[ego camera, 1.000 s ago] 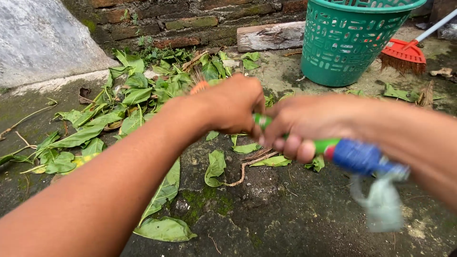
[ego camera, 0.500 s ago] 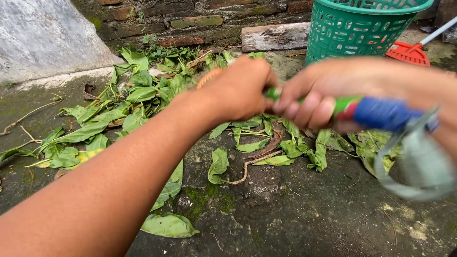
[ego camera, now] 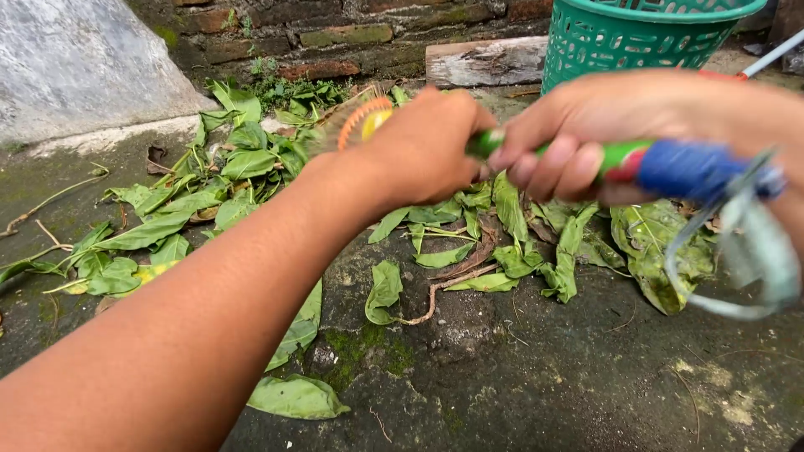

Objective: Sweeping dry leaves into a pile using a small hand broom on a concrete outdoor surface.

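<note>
Since half a second ago both hands have slid a little toward the brick wall, and the orange end of the broom now shows past the left hand's knuckles, where before it was mostly hidden.

The left hand (ego camera: 427, 155) is curled tight around the broom's (ego camera: 624, 159) green shaft, fingers pressed together. Just right of it, the right hand (ego camera: 603, 134) wraps the same shaft, fingertips folded under it where green meets red and blue. So the broom lies across both fists, held above the ground in front of the green basket (ego camera: 645, 38).

Its long axis runs nearly level, left to right, rising slightly at the left: the orange, bristled end (ego camera: 364, 121) points left toward the wall, the blue grip points right, and a blurred pale loop (ego camera: 737, 251) hangs from that end.

Counted: one broom in hand, two hands, one basket, and one wooden block (ego camera: 486, 60) touching the basket's left side. A second, red broom's handle (ego camera: 775, 52) shows right of the basket. Many green leaves (ego camera: 251, 163) lie scattered left of and below the basket, too many to count.
</note>
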